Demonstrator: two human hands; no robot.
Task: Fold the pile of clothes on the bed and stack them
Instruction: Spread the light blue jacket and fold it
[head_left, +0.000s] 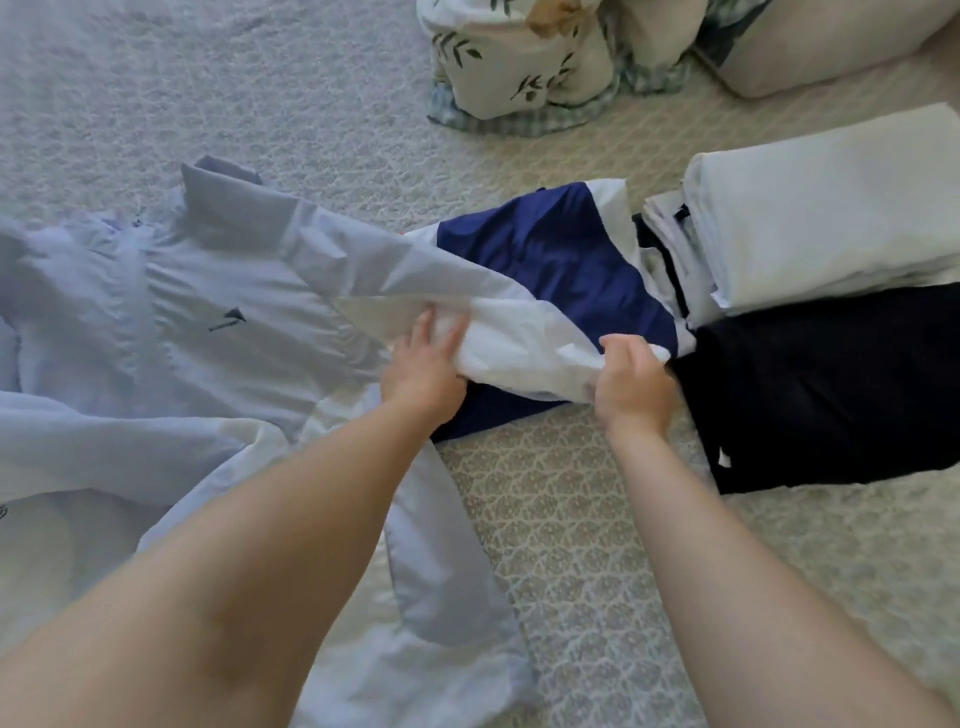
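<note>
A navy-and-white garment (561, 260) lies in the middle of the bed. My left hand (423, 366) grips its white fold at the left, and my right hand (631, 379) pinches the same white edge at the right, lifting it slightly. A pale lilac jacket (208, 306) with a small dark logo is spread out on the left, one sleeve reaching under the white fold. A folded black garment (826, 384) lies to the right. Behind it sits a folded white stack (826, 228).
The bed cover (571, 545) is a cream patterned spread. At the far edge stand a leaf-print bundle (514, 57) on checked fabric and a pale pillow (831, 47).
</note>
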